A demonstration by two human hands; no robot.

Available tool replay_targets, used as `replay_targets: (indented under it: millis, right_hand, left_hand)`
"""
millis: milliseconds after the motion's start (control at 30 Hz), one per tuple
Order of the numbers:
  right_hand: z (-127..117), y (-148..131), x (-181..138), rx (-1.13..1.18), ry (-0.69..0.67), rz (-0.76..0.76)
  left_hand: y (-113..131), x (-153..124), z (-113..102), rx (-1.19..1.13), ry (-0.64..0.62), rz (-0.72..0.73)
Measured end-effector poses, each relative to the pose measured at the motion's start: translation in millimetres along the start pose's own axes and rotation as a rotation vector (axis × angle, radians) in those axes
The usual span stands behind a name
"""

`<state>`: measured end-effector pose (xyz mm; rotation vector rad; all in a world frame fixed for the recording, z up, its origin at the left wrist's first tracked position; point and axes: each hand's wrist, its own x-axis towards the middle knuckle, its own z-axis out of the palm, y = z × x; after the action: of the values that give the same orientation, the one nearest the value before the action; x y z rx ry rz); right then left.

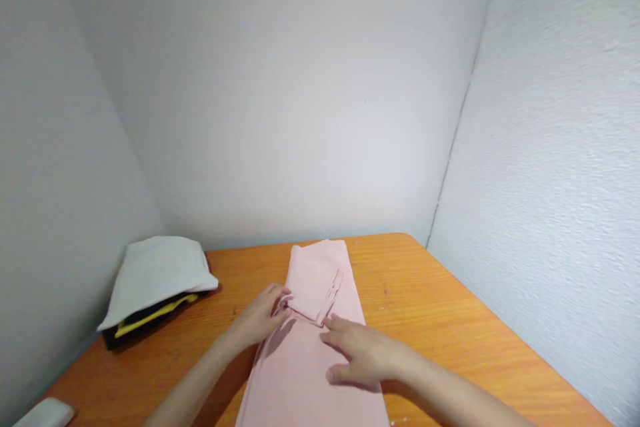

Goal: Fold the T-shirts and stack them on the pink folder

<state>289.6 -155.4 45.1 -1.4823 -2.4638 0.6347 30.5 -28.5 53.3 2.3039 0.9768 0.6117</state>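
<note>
A long pink cloth (pixel 310 373) lies lengthwise down the middle of the orange wooden table (pixel 440 320), its far end folded back on itself. My left hand (pixel 260 317) rests at the left edge of that fold, fingers pinching the folded corner. My right hand (pixel 363 350) lies flat on the cloth just below the fold, fingers stretched out toward it and pressing the fabric down.
A stack of folded clothes (pixel 157 280), white on top with yellow and black beneath, sits at the table's back left by the wall. A small white object (pixel 45 413) shows at the near left corner. White walls close in on three sides.
</note>
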Motion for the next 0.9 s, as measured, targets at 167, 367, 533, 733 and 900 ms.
replay_targets:
  millis: [167, 367, 533, 733, 900]
  right_hand:
    - [-34, 16, 47, -0.079, 0.221, 0.296]
    - [-17, 47, 99, -0.182, 0.292, 0.550]
    - [7, 74, 125, -0.279, 0.243, 0.550]
    - [0, 98, 156, -0.306, 0.257, 0.491]
    - [0, 105, 162, -0.328, 0.285, 0.449]
  left_hand:
    - [8, -20, 17, 0.314, 0.037, 0.022]
    - [6, -23, 17, 0.489, -0.001, -0.038]
    - [-4, -22, 17, 0.526, 0.024, -0.098]
    - [-17, -9, 15, 0.542, 0.038, -0.128]
    - [-26, -9, 16, 0.553, 0.048, -0.109]
